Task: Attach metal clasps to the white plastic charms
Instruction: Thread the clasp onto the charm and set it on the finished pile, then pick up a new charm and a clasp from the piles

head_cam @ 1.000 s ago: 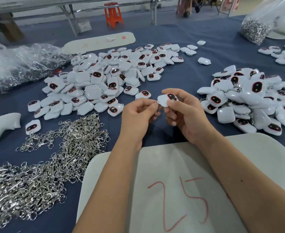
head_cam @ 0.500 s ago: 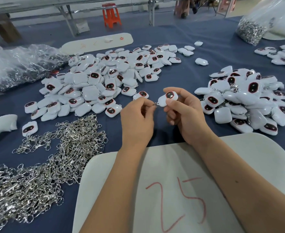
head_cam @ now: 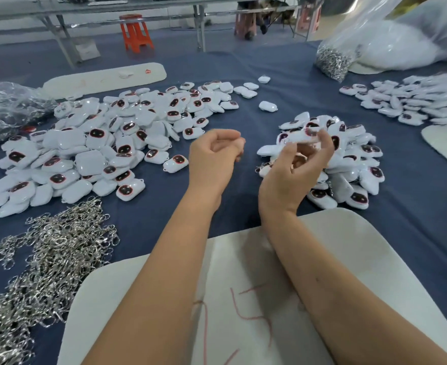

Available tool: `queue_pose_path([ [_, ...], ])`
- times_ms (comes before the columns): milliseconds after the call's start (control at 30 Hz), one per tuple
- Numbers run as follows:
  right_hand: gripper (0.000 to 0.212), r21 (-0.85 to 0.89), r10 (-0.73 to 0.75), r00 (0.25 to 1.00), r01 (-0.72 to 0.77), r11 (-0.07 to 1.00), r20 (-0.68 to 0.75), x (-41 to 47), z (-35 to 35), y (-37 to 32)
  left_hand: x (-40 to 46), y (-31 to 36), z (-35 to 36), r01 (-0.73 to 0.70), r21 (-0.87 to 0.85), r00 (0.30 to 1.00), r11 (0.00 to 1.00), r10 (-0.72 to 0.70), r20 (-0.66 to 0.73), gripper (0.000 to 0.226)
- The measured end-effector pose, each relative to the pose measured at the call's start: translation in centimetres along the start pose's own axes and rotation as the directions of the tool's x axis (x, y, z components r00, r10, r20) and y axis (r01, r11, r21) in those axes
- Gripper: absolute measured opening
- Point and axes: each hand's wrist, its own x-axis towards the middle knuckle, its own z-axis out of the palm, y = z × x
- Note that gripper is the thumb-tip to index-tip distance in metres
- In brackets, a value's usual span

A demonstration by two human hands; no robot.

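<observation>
White plastic charms with dark red-rimmed faces lie in heaps on the blue-covered counter [head_cam: 243,83]: a broad pile [head_cam: 106,143] on the left and a smaller pile [head_cam: 348,159] on the right. The right hand [head_cam: 296,164] is raised over that smaller pile, its fingers [head_cam: 325,143] curled around one blurred charm [head_cam: 306,137]. The left hand [head_cam: 214,156] hovers beside it, apart, its fingers curled in; whether they hold anything I cannot tell. Loose metal clasps [head_cam: 48,254] sprawl at near left. Both forearms cross a white board [head_cam: 348,246] marked in red.
</observation>
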Motion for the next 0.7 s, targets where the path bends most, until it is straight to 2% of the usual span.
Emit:
queue_pose_path([
  [100,0.064,-0.131,-0.063,0.997,0.067,0.989,0.033,-0.2,-0.1,0.2,0.5,-0.6,-0.2,-0.071,0.179,0.996,0.981,0.078,-0.031,0.013],
  [200,0.051,-0.236,-0.112,0.980,0.149,0.960,0.163,-0.9,-0.1,0.4,0.1,-1.6,-1.5,-0.097,0.294,0.991,0.951,0.121,-0.064,0.016],
  [300,0.038,-0.277,-0.104,0.908,0.231,0.933,0.407,-1.4,0.0,0.6,-0.2,-2.2,-3.7,-0.091,0.398,0.980,0.913,0.153,-0.125,0.020],
  [400,0.032,-0.301,-0.151,0.749,0.430,0.851,0.645,-2.2,0.3,0.5,-0.6,-2.2,-6.5,-0.050,0.448,0.973,0.893,0.145,-0.181,0.019],
  [467,0.027,-0.256,-0.169,0.635,0.520,0.815,0.753,-3.5,0.8,0.1,-1.0,-1.9,-8.6,-0.036,0.479,0.963,0.877,0.159,-0.219,0.018],
  [533,0.024,-0.175,-0.163,0.479,0.585,0.792,0.863,-5.4,1.4,-0.4,-1.5,-1.2,-10.9,-0.007,0.554,0.954,0.833,0.172,-0.247,0.017],
  [633,0.030,-0.138,0.006,0.182,0.725,0.674,0.983,-8.3,2.9,-0.9,-2.2,-0.3,-14.7,0.100,0.745,0.970,0.659,0.101,-0.220,0.017],
  [700,0.041,-0.132,0.097,0.093,0.821,0.556,0.991,-10.0,4.4,-1.3,-2.9,0.2,-17.3,0.184,0.866,0.976,0.464,0.018,-0.217,0.017],
])
